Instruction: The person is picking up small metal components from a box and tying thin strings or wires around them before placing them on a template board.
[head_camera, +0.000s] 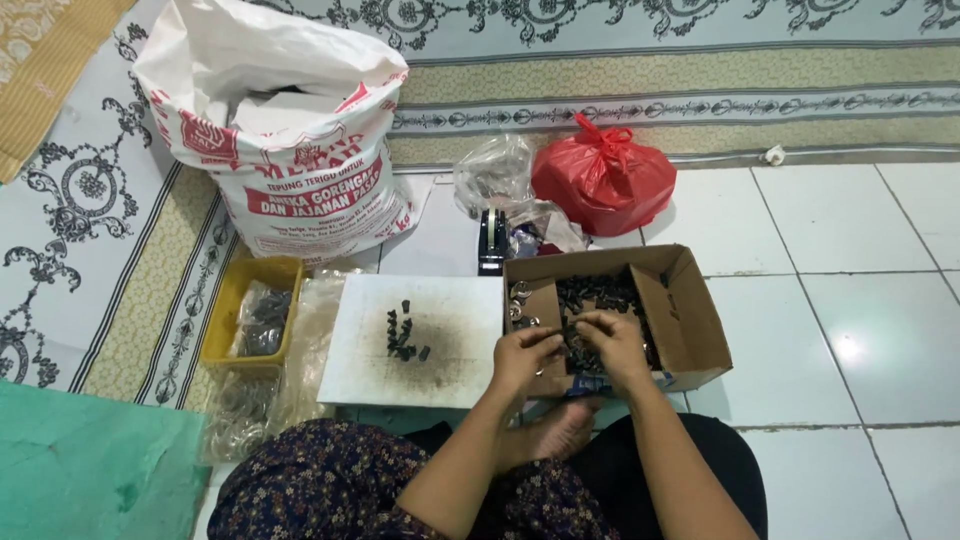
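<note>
Both-hand (524, 352) pinch, small black part (572, 335), axis unclear

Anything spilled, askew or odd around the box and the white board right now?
Nothing looks spilled. The small black parts sit in a loose cluster on the white board, which carries a dark smudge around them. The cardboard box lies open, flaps splayed, more black pieces inside. Both hands, left hand and right hand, work over it.
</note>
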